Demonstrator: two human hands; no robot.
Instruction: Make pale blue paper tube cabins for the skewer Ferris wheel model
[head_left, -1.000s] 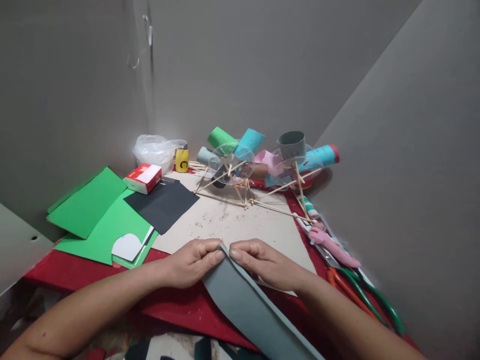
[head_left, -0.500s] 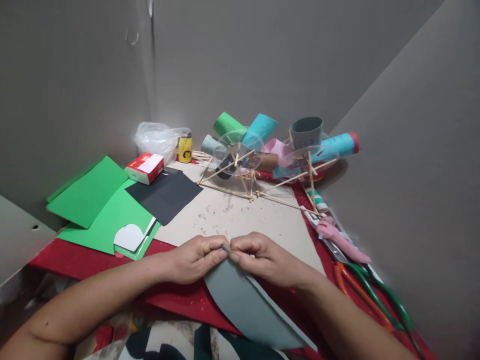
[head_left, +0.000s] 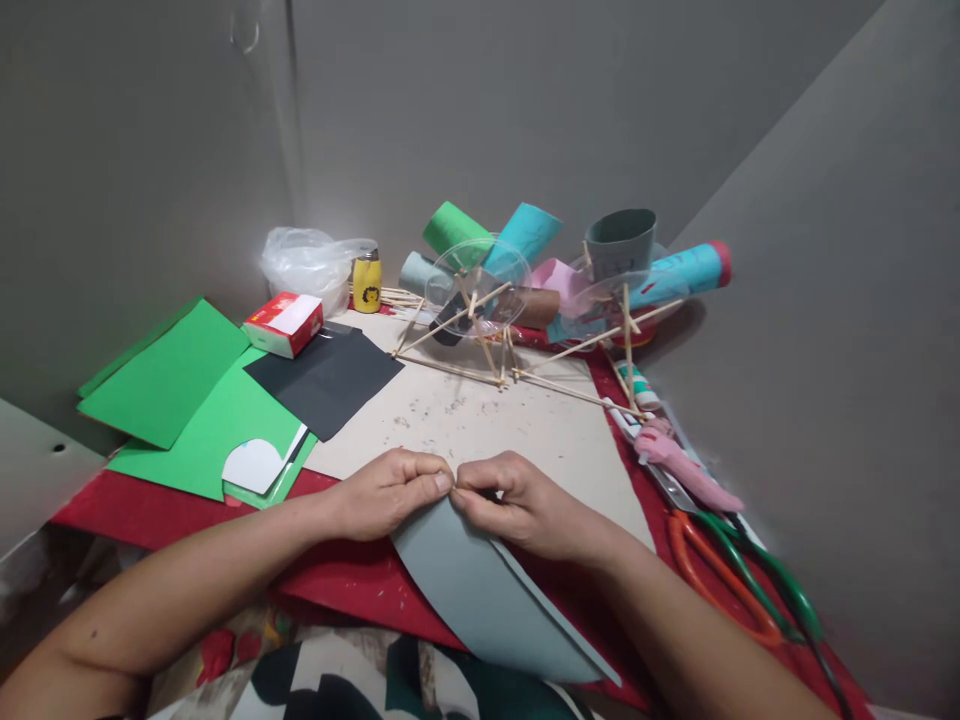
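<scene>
At left, green sheets (head_left: pixel 169 375) and a black sheet (head_left: pixel 330 385) are laid. By the left hand (head_left: pixel 394 492), over the red table's (head_left: pixel 330 575) near edge, the upper end of a grey-blue sheet (head_left: pixel 484 605) is pinched — and just beside, also by the right hand (head_left: pixel 521 505); farther right, scissors (head_left: pixel 679 522) are placed.

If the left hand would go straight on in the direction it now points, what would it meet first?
Most likely the right hand, directly opposite the left hand at the top of the grey-blue sheet. Whether the two hands touch, I cannot tell.
</scene>
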